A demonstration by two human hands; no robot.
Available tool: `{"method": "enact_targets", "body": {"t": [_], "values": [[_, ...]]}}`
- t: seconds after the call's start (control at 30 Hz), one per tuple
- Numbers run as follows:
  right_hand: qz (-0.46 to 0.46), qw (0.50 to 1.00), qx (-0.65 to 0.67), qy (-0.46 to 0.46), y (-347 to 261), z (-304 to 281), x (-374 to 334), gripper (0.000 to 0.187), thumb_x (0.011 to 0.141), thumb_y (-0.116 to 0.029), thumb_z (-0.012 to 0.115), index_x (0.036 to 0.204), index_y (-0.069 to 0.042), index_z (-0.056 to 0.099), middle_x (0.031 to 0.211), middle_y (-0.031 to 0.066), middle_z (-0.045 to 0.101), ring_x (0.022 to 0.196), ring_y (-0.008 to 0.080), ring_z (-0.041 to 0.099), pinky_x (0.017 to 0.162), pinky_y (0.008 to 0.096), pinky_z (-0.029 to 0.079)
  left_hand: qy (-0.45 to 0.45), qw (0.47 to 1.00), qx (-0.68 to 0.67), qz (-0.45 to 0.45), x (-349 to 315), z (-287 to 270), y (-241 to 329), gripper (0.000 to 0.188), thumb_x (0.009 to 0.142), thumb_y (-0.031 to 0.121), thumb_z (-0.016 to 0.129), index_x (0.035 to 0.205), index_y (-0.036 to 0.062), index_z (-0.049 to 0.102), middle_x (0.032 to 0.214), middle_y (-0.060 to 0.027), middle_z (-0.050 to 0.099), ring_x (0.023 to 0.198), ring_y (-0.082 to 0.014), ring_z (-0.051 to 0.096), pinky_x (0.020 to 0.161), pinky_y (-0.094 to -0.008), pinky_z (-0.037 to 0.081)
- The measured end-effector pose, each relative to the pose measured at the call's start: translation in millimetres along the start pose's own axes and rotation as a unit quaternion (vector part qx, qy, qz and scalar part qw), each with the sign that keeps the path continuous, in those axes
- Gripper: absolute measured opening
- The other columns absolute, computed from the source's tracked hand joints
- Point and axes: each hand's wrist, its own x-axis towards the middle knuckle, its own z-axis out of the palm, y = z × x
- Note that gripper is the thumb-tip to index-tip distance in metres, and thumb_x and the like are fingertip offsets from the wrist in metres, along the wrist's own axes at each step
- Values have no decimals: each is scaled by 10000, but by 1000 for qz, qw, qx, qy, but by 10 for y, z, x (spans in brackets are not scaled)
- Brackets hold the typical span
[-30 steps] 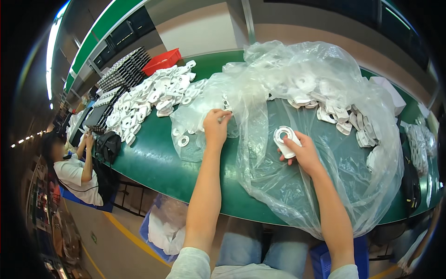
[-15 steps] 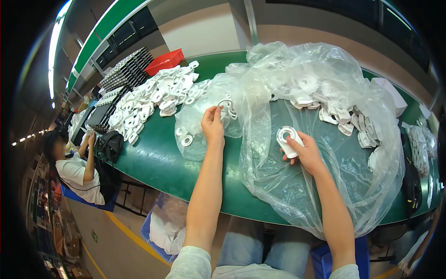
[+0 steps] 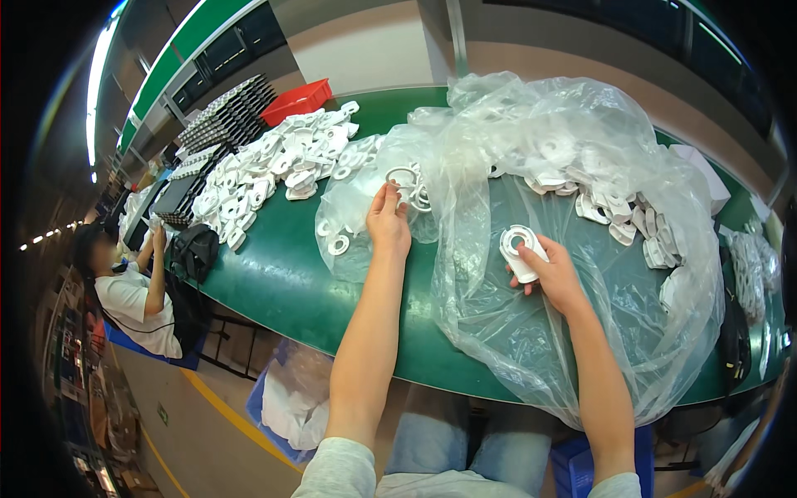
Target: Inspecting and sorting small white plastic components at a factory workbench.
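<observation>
My left hand (image 3: 388, 224) is closed in a pinch at the edge of a thin white ring (image 3: 403, 172), raised over a clear plastic bag (image 3: 349, 253) with more white rings in it. Further right, my right hand (image 3: 554, 272) grips a white plastic housing (image 3: 520, 264), its round end facing up with a circular opening. My right thumb lies over the housing's face, and the other fingers curl beneath it. Below this hand spreads a large clear plastic bag (image 3: 498, 340); white housings (image 3: 610, 203) lie heaped at its far side.
A pile of white parts (image 3: 282, 162) covers the back left of the green table (image 3: 282, 274), beside stacked dark trays (image 3: 224, 112) and a red bin (image 3: 297, 101). A co-worker (image 3: 141, 299) sits at the left. A blue bin (image 3: 286, 407) stands below the table edge.
My left hand has risen slightly and moved a little right, with the ring now standing out more above the fingertips. The right hand keeps the housing in nearly the same place.
</observation>
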Motion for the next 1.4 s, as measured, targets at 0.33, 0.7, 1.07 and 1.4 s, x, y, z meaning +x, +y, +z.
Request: {"method": "enact_targets", "body": {"t": [0.33,0.7,1.07,1.4], "values": [[18,1000,7,2,-23,-47,-10,242,919,-151,532,1105,5,532,842,98,648,610,137,632,439,218,445,-176,953,193,157,-533,544,292,144,932,85,514,1015,-2,594,802,-51,626,655,-122,578,659,-249,465],[32,994,81,-72,21,-130,43,444,987,-418,355,1073,-22,536,836,107,657,601,171,647,424,237,470,-306,879,363,41,-1126,848,-24,85,826,15,651,902,-20,663,750,-27,613,569,-40,500,504,-203,387],[30,993,77,-86,35,-109,31,437,982,-423,367,1053,-27,538,800,100,651,582,174,644,412,239,462,-332,780,469,247,-1215,901,-36,93,754,-14,707,834,6,662,796,-38,597,594,-76,539,534,-208,412],[10,996,14,-87,8,-105,8,283,906,-154,539,1149,-12,510,876,108,666,643,150,654,439,221,443,-339,761,475,285,-1201,897,-65,97,743,-12,707,824,12,660,814,-57,604,593,-101,549,527,-220,417]]}}
